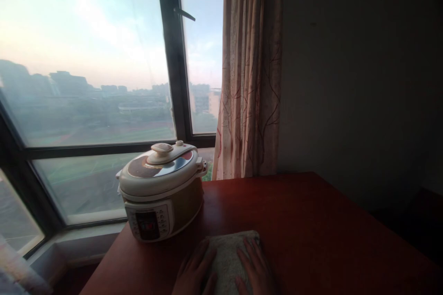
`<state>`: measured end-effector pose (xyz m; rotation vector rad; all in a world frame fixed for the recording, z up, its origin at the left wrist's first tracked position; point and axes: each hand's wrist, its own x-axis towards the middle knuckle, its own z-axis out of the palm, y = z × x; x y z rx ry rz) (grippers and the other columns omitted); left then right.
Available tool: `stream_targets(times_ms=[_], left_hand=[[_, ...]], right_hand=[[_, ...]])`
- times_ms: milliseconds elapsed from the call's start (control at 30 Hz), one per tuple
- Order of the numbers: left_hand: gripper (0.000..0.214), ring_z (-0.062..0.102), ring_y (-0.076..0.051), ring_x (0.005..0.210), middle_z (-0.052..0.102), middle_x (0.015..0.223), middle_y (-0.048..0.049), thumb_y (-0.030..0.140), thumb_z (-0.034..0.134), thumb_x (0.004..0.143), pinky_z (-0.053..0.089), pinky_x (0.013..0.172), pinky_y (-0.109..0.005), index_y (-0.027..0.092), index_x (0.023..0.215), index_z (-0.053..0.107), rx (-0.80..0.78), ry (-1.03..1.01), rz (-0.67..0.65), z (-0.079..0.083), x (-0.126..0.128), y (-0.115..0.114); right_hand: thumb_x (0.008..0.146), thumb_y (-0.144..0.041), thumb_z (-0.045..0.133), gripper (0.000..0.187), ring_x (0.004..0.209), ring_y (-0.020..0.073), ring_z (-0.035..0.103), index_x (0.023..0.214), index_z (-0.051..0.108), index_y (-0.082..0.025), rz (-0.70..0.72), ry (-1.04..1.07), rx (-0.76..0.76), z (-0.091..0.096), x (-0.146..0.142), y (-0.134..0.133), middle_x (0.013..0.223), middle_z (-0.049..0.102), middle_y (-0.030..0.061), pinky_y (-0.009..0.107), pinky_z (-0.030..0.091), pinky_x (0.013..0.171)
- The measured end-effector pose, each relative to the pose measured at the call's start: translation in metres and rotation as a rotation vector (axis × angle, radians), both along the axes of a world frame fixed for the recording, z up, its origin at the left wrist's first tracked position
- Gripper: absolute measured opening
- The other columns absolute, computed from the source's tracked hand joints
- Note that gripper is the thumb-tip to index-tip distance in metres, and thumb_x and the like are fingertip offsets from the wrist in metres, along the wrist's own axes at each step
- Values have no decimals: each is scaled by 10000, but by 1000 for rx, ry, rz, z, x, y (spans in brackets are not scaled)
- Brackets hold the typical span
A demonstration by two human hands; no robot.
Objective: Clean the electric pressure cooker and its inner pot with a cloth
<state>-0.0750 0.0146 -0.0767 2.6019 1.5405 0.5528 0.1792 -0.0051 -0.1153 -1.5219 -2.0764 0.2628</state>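
Note:
A folded grey towel [231, 251] lies near the front edge of a dark red wooden table [311, 221]. My left hand [194, 271] rests flat on the towel's left side, fingers stretched out. My right hand [255, 268] lies flat on its right side, fingers spread. Both hands press on the cloth and hold nothing. Behind them at the table's left corner stands a cream and tan electric pressure cooker [162, 191] with its lid on and a control panel facing me.
A large window [86, 78] with a dark frame fills the left, showing buildings and fields outside. A patterned curtain [249, 73] hangs beside it. A dark wall stands behind the table on the right.

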Motion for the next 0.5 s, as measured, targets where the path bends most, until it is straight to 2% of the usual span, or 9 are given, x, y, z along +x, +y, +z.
stream_targets(times_ms=[267,500], left_hand=[[485,511,-298,1350,502,1494,-68,379,516,937,482,1065,-488,345,1419,552,29,10,-9,1,0,-2],[438,567,-294,1299,567,1445,-74,374,579,915,512,1031,-470,337,1349,628,94,-89,-24,1,0,-5]], right_hand=[[904,-425,591,543,1415,372,387,1429,530,-299,2,-49,23,1,2,-3,1532,422,54,532,410,1132],[869,-396,638,514,1373,388,446,1364,614,-259,-22,-85,94,-2,2,0,1489,475,79,538,482,1070]])
